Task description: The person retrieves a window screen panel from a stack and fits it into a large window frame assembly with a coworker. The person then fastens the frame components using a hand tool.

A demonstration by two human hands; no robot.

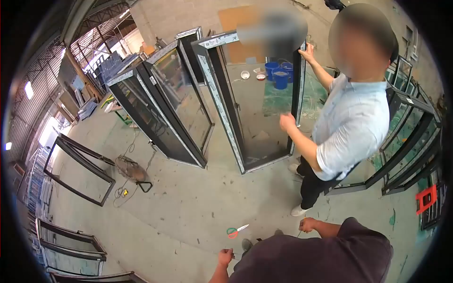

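Note:
My left hand [225,257] is low in the head view, fingers curled; a small greyish bit shows at its fingertips, too small to name. My right hand [307,225] is closed, a thin dark sliver sticking out below it, also too small to name. Between and ahead of my hands, a pair of scissors [237,230] with red and green handles lies on the floor, touched by neither hand. Farther ahead stands a dark-framed glass window panel [240,155] with pale printed film on its edges.
A person in a light blue shirt [354,127] grips the standing panel's right edge. More framed panels [155,113] stand at left, with others [410,113] at right. Blue buckets [280,80], a floor fan [131,169] with a cable and a red plastic item [426,199] are around.

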